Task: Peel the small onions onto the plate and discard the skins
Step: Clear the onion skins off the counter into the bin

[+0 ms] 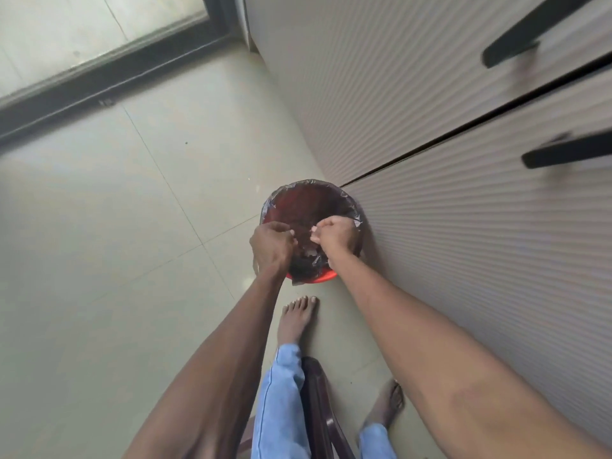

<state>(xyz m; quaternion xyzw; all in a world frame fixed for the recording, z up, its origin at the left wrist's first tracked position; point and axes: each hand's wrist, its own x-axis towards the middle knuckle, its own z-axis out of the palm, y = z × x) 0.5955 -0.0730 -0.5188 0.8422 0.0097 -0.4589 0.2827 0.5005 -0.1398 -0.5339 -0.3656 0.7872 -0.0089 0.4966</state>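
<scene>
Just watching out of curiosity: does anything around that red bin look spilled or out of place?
Nothing much stands out. Both hands, left and right, are curled over the lined red bin, and pale skin bits lie inside it. Only a few tiny specks dot the floor tiles.

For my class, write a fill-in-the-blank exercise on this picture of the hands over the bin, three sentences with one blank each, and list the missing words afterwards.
1. Both hands, the left hand and the right hand, are held over a bin whose colour is ____.
2. The bin is lined with a plastic ____.
3. The bin stands on the floor right beside a ribbed ____ with black handles.

Missing words: red; bag; cabinet
</scene>
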